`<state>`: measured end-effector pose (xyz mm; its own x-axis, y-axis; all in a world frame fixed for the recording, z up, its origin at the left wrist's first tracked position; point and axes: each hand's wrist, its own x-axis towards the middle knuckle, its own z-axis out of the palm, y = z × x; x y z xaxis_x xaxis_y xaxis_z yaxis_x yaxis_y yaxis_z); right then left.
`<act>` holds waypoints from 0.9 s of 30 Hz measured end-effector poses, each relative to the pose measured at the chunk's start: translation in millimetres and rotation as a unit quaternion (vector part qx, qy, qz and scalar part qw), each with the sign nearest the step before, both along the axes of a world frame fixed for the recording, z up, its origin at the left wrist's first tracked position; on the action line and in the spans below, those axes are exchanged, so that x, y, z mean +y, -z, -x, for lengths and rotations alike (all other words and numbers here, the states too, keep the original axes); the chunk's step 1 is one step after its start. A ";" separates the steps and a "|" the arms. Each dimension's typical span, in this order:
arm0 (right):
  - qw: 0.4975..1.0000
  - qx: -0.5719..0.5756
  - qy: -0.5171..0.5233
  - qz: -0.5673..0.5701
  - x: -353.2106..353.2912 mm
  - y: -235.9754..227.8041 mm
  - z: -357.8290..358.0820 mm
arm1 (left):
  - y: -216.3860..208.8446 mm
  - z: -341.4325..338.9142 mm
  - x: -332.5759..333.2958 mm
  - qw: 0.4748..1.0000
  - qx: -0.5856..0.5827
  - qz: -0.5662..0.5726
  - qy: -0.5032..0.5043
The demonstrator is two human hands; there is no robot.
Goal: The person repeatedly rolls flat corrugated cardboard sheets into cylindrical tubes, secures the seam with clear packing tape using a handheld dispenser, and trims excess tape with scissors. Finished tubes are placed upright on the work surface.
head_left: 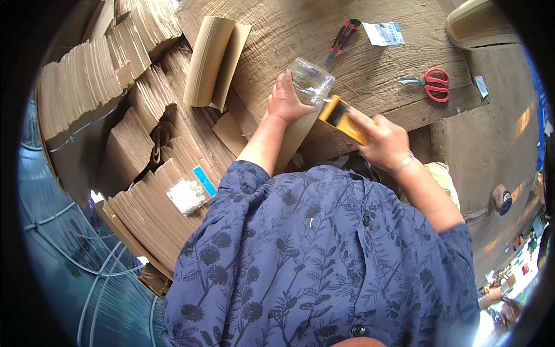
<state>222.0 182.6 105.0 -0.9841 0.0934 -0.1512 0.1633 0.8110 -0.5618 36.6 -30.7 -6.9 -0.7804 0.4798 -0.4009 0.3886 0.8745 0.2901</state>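
Note:
My left hand grips the near left side of a clear, shiny plastic-wrapped package, thumb along its near edge. What is inside the wrap I cannot make out. In my right hand is a yellow hand tool with a dark panel, slightly blurred; its exact kind does not show. Its far end is close to the package's near right edge, and I cannot tell whether they touch. Below the package, a tan cardboard strip slants toward my body.
Stacked cardboard sheets fill the left side, with a small clear bag on them. A curled cardboard sheet stands beside the package. On the worn tabletop lie a red-and-black box cutter, a printed label and red-handled scissors.

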 end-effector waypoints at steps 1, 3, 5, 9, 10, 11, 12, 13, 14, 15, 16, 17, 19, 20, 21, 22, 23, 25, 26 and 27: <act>1.000 -0.013 0.002 -0.015 9.4 -6.3 -17.8 | -0.4 3.5 -0.9 1.000 -0.012 -0.002 -0.008; 0.998 -0.037 0.009 -0.046 21.5 -12.8 -41.7 | -0.8 17.5 -4.3 0.998 -0.056 -0.028 -0.010; 0.995 -0.061 0.017 -0.074 22.5 -10.2 -54.1 | -14.5 34.5 -2.4 0.992 -0.110 -0.053 -0.025; 0.993 -0.101 -0.025 -0.062 -1.1 35.9 -11.0 | 34.1 81.8 -43.0 0.916 -0.310 -0.248 -0.062; 0.987 -0.150 -0.016 -0.051 -11.4 45.8 14.7 | 41.5 97.9 -42.2 0.899 -0.352 -0.254 -0.054; 0.975 -0.210 -0.019 -0.064 -24.0 58.0 45.6 | 44.1 109.4 -42.0 0.882 -0.391 -0.259 -0.048; 0.972 -0.231 -0.012 -0.045 -36.5 63.7 78.2 | 47.8 117.4 -42.5 0.861 -0.432 -0.264 -0.043; 0.962 -0.265 -0.042 -0.044 -47.2 67.5 109.5 | 52.3 125.5 -45.2 0.854 -0.449 -0.263 -0.029; 0.958 -0.278 -0.047 -0.055 -49.3 70.7 115.7 | 49.9 130.8 -47.9 0.862 -0.446 -0.236 -0.044; 0.953 -0.292 -0.049 -0.066 -54.1 74.9 119.9 | 40.9 135.2 -49.0 0.868 -0.446 -0.210 -0.057; 0.947 -0.307 -0.050 -0.077 -57.0 77.4 124.0 | 31.6 139.1 -50.0 0.873 -0.446 -0.183 -0.068; 0.940 -0.328 -0.044 -0.077 -55.2 67.4 118.4 | 13.1 131.3 -59.3 0.871 -0.443 -0.193 -0.092; 0.936 -0.338 -0.034 -0.094 -42.3 56.7 92.5 | 9.2 108.7 -93.1 0.926 -0.322 -0.184 -0.075; 0.939 -0.334 -0.025 -0.081 -30.8 53.9 76.8 | 10.1 97.5 -112.8 0.949 -0.258 -0.172 -0.066; 0.923 -0.376 -0.014 -0.084 -20.8 49.0 64.6 | 14.2 81.7 -144.7 0.956 -0.239 -0.160 -0.058; 0.928 -0.358 0.004 -0.098 -13.3 38.9 46.7 | 24.8 70.3 -183.0 0.952 -0.225 -0.201 -0.050; 0.931 -0.348 0.019 -0.109 -2.3 41.9 24.2 | 24.9 55.6 -217.9 0.928 -0.239 -0.260 -0.120; 0.921 -0.363 0.017 -0.140 4.2 22.9 3.0 | 20.8 29.1 -279.1 0.938 -0.206 -0.131 -0.246; 0.921 -0.365 0.003 -0.136 5.6 20.2 -1.0 | 39.0 3.4 -331.1 0.960 -0.166 -0.056 -0.216; 0.918 -0.371 0.002 -0.140 6.8 15.5 -7.7 | 25.7 -7.0 -329.1 0.969 -0.141 -0.040 -0.197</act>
